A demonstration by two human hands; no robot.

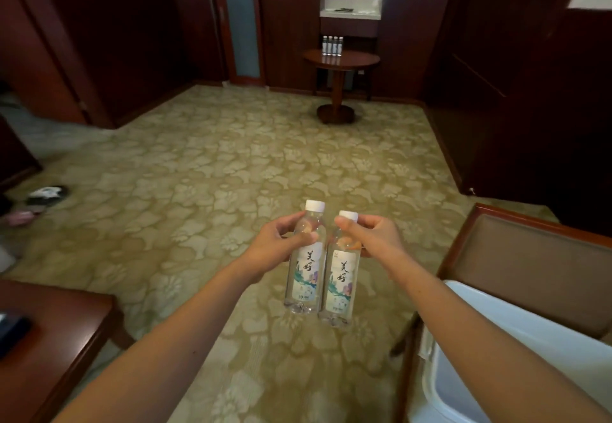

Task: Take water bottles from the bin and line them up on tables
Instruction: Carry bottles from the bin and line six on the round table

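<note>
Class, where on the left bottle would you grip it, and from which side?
Grip the left bottle at its clear shoulder, from its left, as the left hand does: it narrows there, and the right bottle crowds its right side.

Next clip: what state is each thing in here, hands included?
left hand: gripping left bottle near its top
right hand: gripping right bottle near its top
left bottle: capped, held upright in the air
right bottle: capped, held upright in the air
row of bottles: standing lined up on round table
bin: lidless, no bottle showing
</note>
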